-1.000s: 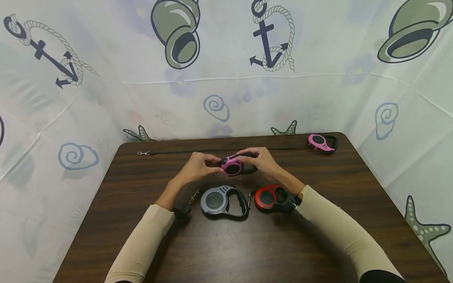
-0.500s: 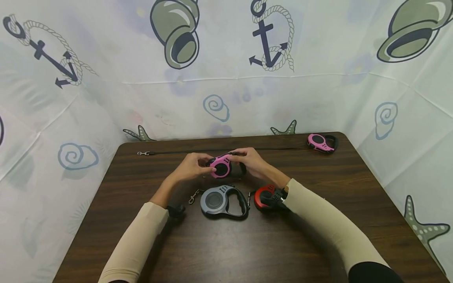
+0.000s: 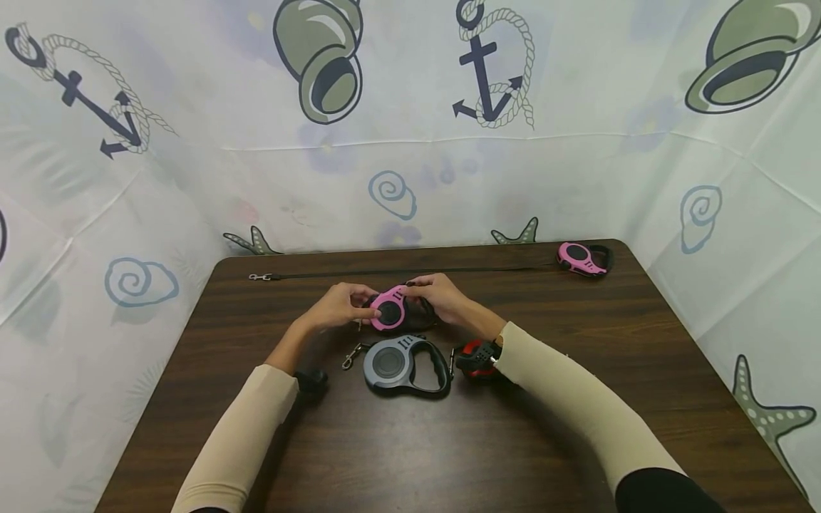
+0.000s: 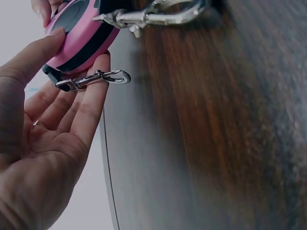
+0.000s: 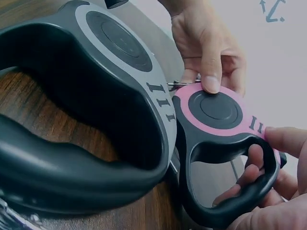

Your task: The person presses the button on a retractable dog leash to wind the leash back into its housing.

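Fingers (image 4: pixel 91 110) of the left hand (image 3: pixel 340 308) pinch the round end of a pink leash (image 3: pixel 388 311). Watching from far away, I see the thumb on top, by the black circle, and the other fingers under it. The right hand (image 3: pixel 444 296) grips the handle end, with its thumb by the little stripes and some fingertips showing through the handle hole.

The pink leash is near the middle of the tabletop (image 3: pixel 398 456), closer to the back edge than the front edge. I can't tell if it touches the wood. Its small shiny clip (image 4: pixel 98 80) is right by a left finger.

Just in front of it, a grey leash (image 3: pixel 389 362) lies flat, with its own clip (image 3: pixel 350 355) poking toward the left edge. A red leash (image 3: pixel 472 347) is beside it, on the side of the right edge. The black wrist camera (image 3: pixel 485 357) hides part of the red one from me.

A second pink leash (image 3: pixel 580 260) sits at the back right corner. A long black cord (image 3: pixel 359 274) runs along the back edge to a metal clip (image 3: pixel 261 277) near the back left corner.
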### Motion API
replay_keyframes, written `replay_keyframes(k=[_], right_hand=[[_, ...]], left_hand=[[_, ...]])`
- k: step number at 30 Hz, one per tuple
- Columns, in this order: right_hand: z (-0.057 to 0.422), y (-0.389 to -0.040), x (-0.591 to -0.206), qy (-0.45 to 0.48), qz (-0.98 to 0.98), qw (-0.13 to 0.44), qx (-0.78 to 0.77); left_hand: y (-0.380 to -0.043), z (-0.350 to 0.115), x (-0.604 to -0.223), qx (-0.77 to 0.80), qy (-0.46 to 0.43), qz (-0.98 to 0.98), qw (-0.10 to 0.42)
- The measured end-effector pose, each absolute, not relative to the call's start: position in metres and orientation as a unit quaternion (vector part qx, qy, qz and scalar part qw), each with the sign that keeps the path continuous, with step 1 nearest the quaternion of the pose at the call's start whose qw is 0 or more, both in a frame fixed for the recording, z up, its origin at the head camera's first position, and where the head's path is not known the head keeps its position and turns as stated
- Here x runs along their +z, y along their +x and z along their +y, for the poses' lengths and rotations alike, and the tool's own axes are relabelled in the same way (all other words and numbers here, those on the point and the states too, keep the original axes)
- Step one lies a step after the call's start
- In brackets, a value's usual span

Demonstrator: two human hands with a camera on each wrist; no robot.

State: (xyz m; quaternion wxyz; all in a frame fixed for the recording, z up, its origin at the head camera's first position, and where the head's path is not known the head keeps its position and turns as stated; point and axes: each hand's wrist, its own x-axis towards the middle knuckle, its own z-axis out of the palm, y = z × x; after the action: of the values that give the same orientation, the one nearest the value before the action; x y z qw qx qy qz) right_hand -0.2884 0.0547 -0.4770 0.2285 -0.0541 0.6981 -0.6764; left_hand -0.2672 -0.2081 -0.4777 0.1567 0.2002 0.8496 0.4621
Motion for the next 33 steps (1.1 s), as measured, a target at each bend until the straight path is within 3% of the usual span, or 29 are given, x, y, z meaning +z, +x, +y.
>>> replay_keyframes(k=[14, 33], right_hand=[[0.054, -0.291, -0.49, -0.118, 0.824, 0.144, -0.536], [0.051, -0.29, -0.482, -0.168, 0.897, 0.105, -0.395]], left_hand=[[-0.268, -0.21, -0.483, 0.42, 0.199, 0.877, 0.122], [-0.262, -0.213, -0.483, 0.372, 0.206, 0.897, 0.121]])
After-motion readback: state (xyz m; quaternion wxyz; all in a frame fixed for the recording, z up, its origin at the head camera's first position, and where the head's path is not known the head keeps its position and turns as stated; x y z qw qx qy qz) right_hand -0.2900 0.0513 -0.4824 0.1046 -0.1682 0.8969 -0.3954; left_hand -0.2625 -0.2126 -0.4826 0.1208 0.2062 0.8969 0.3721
